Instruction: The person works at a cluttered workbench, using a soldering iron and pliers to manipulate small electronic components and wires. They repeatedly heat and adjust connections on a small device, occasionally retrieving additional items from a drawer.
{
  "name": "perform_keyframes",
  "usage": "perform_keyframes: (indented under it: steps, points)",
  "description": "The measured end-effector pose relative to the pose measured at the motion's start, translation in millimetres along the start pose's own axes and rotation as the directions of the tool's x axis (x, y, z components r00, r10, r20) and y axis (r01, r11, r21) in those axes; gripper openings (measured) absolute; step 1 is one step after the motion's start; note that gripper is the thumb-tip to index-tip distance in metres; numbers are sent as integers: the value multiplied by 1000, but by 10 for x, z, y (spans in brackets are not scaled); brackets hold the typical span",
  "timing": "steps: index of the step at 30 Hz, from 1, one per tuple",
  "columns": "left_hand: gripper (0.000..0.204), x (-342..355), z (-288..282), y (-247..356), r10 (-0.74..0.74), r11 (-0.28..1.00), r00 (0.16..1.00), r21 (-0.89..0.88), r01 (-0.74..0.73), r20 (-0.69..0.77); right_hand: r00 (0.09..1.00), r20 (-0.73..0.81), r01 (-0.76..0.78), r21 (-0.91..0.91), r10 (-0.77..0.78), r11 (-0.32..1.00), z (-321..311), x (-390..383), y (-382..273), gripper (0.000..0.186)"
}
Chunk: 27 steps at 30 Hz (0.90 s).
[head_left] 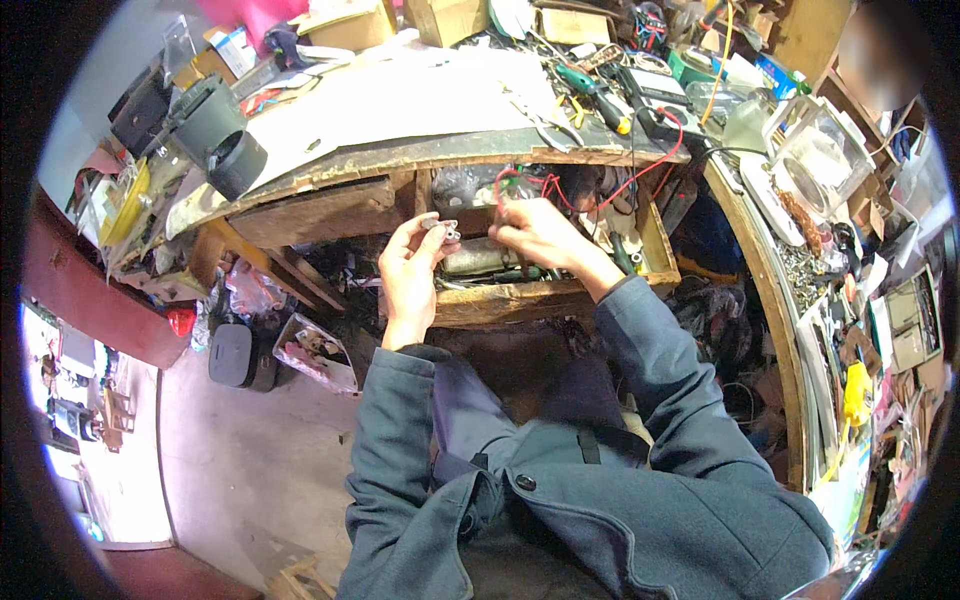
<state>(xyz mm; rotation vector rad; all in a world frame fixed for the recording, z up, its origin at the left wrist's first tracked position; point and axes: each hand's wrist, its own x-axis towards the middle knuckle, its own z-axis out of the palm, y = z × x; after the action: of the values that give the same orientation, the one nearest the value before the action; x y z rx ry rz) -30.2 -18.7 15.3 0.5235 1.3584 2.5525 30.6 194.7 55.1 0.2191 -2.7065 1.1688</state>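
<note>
My left hand [408,275] is raised over an open drawer [560,300], pinching a small silvery metal part [449,231] between thumb and fingers. The part has a rounded, hole-like end that faces right. Just to the right is my right hand [548,238], its fingers curled together over the drawer. What those fingers hold, if anything, is too blurred to make out. Beneath the hands, the drawer contains a grey cylindrical object [472,258], several tools and a clear plastic bag [457,187]. A red wire [548,183] loops down from the bench behind my right hand.
Beyond the drawer runs a worn workbench [380,110] with pliers [545,125], a green-handled screwdriver [590,88] and a black meter-like box [652,88]. A dark grey microscope-like device [215,130] stands at the left. A cluttered side bench [770,330] lines the right. Boxes sit on the floor at left.
</note>
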Motion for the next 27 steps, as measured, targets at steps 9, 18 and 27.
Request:
perform_keyframes:
  steps: [9, 18, 27]
  points:
    - [21, 18, 53, 39, -84, 994, 996, 65, 85, -24, 969, -193, 115, 905, 153, 409, -53, -81, 88, 11]
    - [22, 24, 36, 34, -100, 992, 995, 75, 100, 2, 965, -109, 25, 943, 238, 331, -99, -136, -12, 17]
    - [23, 0, 41, 30, -97, 988, 995, 116, 97, -5, 957, -174, 38, 870, 233, 492, -18, -135, -27, 15]
